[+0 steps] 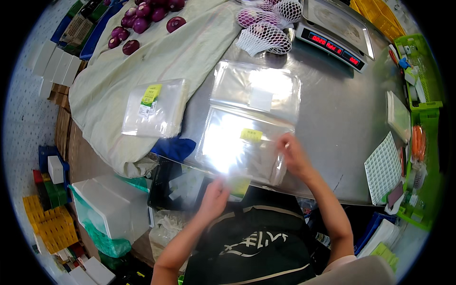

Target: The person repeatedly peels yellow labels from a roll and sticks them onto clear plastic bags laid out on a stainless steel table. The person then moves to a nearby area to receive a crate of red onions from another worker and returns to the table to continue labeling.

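Note:
Clear plastic bags (263, 156) lie in a stack on the steel table, a yellow label on the top one. My right hand (293, 153) is at their right edge, blurred, fingers bent; whether it grips a bag cannot be told. My left hand (215, 197) holds a yellow-green label sheet (239, 188) at the table's front edge. Beyond, more clear bags (231, 83) lie flat with a white patch among them. To the left, a labelled pile of clear bags (156, 110) rests on a pale woven cloth (178, 57).
Red onions (142, 17) lie on the cloth; netted onions (265, 37) sit beside a digital scale (331, 42). A blue cloth (174, 148) hangs at the front edge. Green crates (424, 107) and a sticker sheet (384, 171) are at right, a white foam box (114, 206) lower left.

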Available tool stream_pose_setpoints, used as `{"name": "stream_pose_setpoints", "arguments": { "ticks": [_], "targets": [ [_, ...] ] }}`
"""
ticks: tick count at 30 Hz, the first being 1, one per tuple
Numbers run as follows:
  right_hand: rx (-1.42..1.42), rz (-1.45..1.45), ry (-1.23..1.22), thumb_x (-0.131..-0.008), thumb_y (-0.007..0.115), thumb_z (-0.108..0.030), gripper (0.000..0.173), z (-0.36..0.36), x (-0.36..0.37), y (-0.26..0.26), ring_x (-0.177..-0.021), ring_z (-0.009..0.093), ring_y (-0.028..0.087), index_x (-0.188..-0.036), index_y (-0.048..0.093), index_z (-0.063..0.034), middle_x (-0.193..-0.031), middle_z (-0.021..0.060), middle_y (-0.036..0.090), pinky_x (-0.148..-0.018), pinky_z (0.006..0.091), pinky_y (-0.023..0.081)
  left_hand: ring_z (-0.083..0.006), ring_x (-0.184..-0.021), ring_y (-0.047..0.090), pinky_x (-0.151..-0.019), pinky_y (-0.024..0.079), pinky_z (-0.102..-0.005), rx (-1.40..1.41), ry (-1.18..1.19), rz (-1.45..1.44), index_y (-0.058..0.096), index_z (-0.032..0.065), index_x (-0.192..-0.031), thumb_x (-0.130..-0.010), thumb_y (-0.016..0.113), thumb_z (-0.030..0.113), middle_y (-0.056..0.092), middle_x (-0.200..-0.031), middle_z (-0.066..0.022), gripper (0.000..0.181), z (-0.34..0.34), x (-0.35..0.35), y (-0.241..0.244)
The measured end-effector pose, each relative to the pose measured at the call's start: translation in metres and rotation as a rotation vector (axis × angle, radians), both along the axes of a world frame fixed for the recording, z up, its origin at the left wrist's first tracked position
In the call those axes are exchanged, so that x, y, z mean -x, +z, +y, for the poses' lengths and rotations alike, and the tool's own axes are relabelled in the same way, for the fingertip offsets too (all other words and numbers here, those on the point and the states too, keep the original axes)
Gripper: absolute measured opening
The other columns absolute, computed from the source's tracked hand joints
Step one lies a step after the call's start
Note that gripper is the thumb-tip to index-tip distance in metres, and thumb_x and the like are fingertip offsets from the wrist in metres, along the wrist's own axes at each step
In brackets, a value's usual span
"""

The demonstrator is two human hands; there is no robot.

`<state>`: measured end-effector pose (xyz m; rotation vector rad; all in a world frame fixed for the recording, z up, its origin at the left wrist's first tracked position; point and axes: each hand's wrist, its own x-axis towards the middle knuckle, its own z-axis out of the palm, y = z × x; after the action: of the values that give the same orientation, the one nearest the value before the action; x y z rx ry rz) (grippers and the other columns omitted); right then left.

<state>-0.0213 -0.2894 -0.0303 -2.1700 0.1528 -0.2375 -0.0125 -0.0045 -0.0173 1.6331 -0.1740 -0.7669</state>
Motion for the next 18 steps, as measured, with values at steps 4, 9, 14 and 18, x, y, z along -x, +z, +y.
{"name": "stream_pose_setpoints", "arguments": {
  "ticks": [4, 9, 14, 18],
  "targets": [
    [-0.243, 0.115, 0.088, -0.088, 0.062, -0.010, 0.007, 0.031, 0.019, 0.054, -0.072, 0.014, 0.055, -0.090, 0.059, -0.0041, -0.080, 0.0049, 0.059, -0.064, 0.0288, 0.046, -0.0056, -0.080, 0.057, -0.072, 0.045, -0.0211, -0.140, -0.025, 0.034, 0.061, -0.0027, -0.106, -0.095, 0.054, 0.005, 0.066, -0.089, -0.0020, 0.015, -0.006, 0.006, -0.008],
    [-0.071, 0.351, 0.367, -0.078, 0.070, -0.014, 0.025, 0.047, -0.008, 0.043, -0.067, 0.020, 0.062, -0.096, 0.061, 0.0014, -0.075, 0.0131, 0.064, -0.062, 0.0322, 0.050, -0.0044, -0.072, 0.056, -0.064, 0.045, -0.0214, -0.133, 0.117, 0.122, 0.064, -0.0023, -0.096, -0.094, 0.058, 0.010, 0.066, -0.082, -0.0004, 0.014, 0.004, 0.025, -0.025],
    [0.249, 0.162, 0.115, -0.069, 0.074, -0.013, 0.039, 0.033, -0.050, -0.008, -0.097, 0.030, 0.059, -0.105, 0.059, -0.0069, -0.098, 0.0124, 0.062, -0.086, 0.0376, 0.044, -0.0071, -0.078, 0.063, -0.071, 0.049, -0.0224, -0.121, 0.227, 0.326, 0.066, -0.0034, -0.103, -0.093, 0.060, 0.011, 0.070, -0.090, -0.0052, 0.019, 0.036, 0.045, -0.042],
    [0.376, 0.094, 0.187, -0.066, 0.076, -0.015, 0.041, 0.027, -0.025, -0.010, -0.104, 0.029, 0.051, -0.103, 0.057, -0.0107, -0.102, 0.0087, 0.057, -0.093, 0.0399, 0.037, -0.0094, -0.078, 0.064, -0.074, 0.050, -0.0242, -0.111, 0.236, 0.203, 0.060, -0.0022, -0.117, -0.093, 0.057, 0.005, 0.069, -0.095, -0.0076, 0.025, 0.040, 0.036, -0.022]
  ]
}}
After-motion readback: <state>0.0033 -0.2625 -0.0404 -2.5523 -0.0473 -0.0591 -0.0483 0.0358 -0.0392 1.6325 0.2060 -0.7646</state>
